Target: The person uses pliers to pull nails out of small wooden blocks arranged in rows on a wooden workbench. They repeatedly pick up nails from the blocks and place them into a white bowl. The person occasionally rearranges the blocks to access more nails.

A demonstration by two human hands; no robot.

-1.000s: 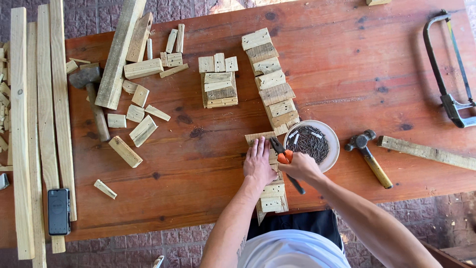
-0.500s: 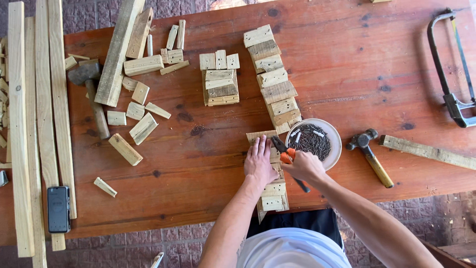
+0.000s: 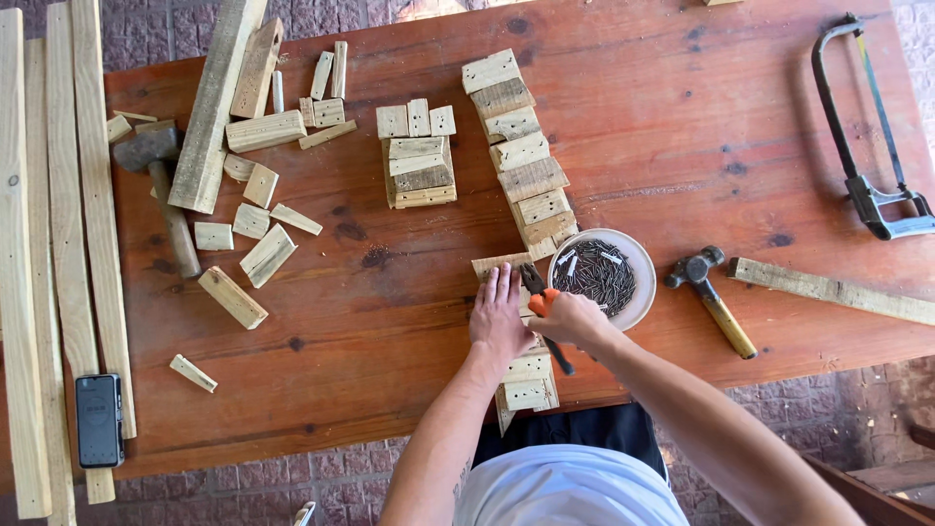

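Right hand (image 3: pixel 570 317) closed in a grip on orange-handled pliers (image 3: pixel 542 300), jaws toward the wood. Left hand (image 3: pixel 500 317) flat, fingers spread, pressing on the strip of small wooden blocks (image 3: pixel 527 375) at the near edge of the red surface (image 3: pixel 682 146). Probably light, stiff, rough-grained wood; best held by the long edges. Bowl of nails (image 3: pixel 600 277) just beside; hammer (image 3: pixel 714 297) further right. Pliers' tip hidden, perhaps pinching a nail.

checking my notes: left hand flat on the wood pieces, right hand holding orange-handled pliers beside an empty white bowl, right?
Not quite: the head view shows the white bowl holds dark nails. The left hand does lie flat on the wood pieces, and the right hand holds the orange-handled pliers.
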